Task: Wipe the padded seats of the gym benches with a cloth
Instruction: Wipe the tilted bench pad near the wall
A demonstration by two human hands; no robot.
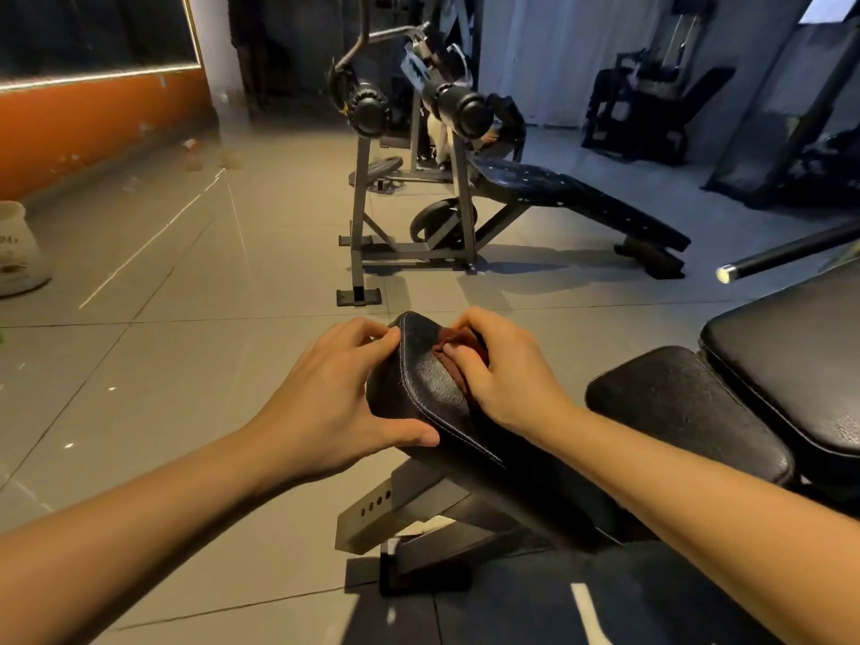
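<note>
A dark reddish-brown cloth [458,346] lies bunched on the upper end of a tilted black padded seat [426,388], tucked under the fingers of the right hand [505,372] — that grip is closed on the cloth, fingers curled over it, so only a small crumpled patch shows. The left hand [332,395] holds the same seat from its left side: its grip is closed round the pad, fingertips hooked over the top corner and thumb laid flat along the stitched lower edge. The seat is narrow and rounded at the tip, covered in a grained, slightly shiny leather-like skin with pale stitching along the rim. It rises away from the viewer on a grey metal frame [395,505] pierced by a row of small holes. Both bare forearms reach in from the bottom corners, wrists nearly straight. Just right of the seat lies a second black pad [684,402] — wider, its surface finely cracked.
</note>
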